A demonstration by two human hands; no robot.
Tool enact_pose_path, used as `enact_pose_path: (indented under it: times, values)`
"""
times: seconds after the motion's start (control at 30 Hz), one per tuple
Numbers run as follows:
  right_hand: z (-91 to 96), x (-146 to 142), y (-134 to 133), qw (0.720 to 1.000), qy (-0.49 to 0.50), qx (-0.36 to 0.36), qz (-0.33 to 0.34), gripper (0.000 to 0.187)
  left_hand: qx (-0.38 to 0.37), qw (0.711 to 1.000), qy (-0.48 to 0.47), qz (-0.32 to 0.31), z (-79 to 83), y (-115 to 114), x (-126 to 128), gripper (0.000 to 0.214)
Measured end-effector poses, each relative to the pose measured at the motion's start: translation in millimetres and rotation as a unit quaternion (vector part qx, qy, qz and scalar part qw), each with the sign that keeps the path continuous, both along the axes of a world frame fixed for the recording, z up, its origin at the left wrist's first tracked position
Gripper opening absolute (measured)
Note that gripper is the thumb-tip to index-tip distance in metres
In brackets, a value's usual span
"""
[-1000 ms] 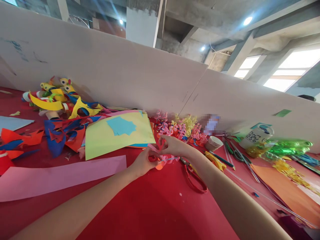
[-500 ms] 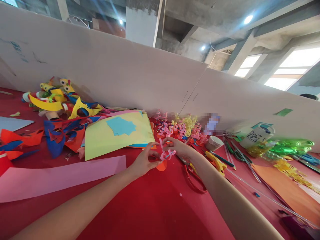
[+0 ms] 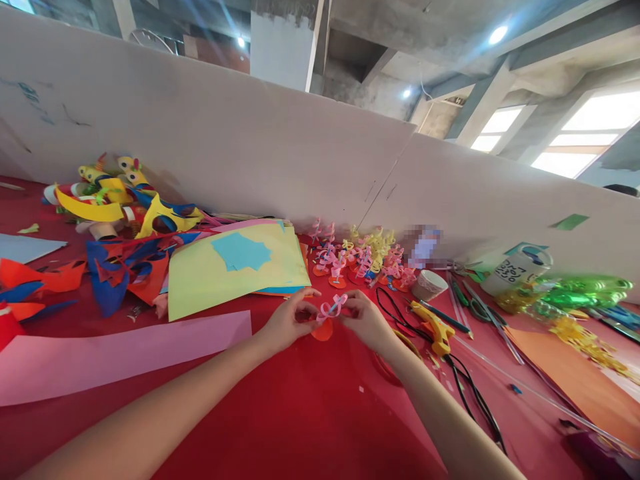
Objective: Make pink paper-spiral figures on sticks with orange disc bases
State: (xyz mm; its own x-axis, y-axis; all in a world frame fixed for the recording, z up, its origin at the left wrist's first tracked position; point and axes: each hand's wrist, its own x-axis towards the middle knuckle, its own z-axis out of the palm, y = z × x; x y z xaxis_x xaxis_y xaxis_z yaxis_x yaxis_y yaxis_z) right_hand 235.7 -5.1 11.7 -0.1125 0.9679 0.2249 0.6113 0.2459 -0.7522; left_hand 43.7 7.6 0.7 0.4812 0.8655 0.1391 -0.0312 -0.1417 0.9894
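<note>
Between my hands is a small craft piece of curled pink paper strip (image 3: 334, 307) with a blue-tinged stem, above an orange paper disc (image 3: 323, 330). My left hand (image 3: 290, 321) is closed on its left side, thumb and fingertips pinching near the stem. My right hand (image 3: 369, 321) has its fingertips together at the right end of the pink curl. What exactly they pinch is too small to make out. Just behind stands a cluster of similar pink paper pieces (image 3: 337, 263) on orange discs. Red-handled scissors (image 3: 387, 370) lie partly hidden under my right forearm.
A yellow glue gun (image 3: 434, 328) with a black cord and a white cup (image 3: 430, 285) lie to the right. Stacked paper sheets (image 3: 235, 287) and a pink strip (image 3: 150, 350) lie left. Green-handled scissors (image 3: 483, 312) and a plastic container (image 3: 517, 270) sit farther right. A white partition (image 3: 225, 140) rises behind.
My right hand has moved down and right from above the pink curl to its right end. The glue gun and its cord show more; the red-handled scissors are more covered. My left hand barely moved.
</note>
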Motion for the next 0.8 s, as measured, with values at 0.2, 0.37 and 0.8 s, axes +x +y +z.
enact_pose_path:
  times: [0.2, 0.37, 0.8]
  values:
    - [-5.2, -11, -13, 0.998, 0.053, -0.045, -0.005, 0.022, 0.005, 1.0, 0.011, -0.013, -2.7, 4, -1, 0.029]
    - [-1.0, -18, -17, 0.994, 0.097, -0.053, 0.0, 0.025, 0.002, 0.999, 0.018, -0.029, -5.9, 8, -1, 0.021]
    - [-7.7, -24, -19, 0.975, 0.215, -0.059, -0.009, 0.023, -0.005, 1.0, 0.022, 0.005, -4.4, 10, 0, 0.017]
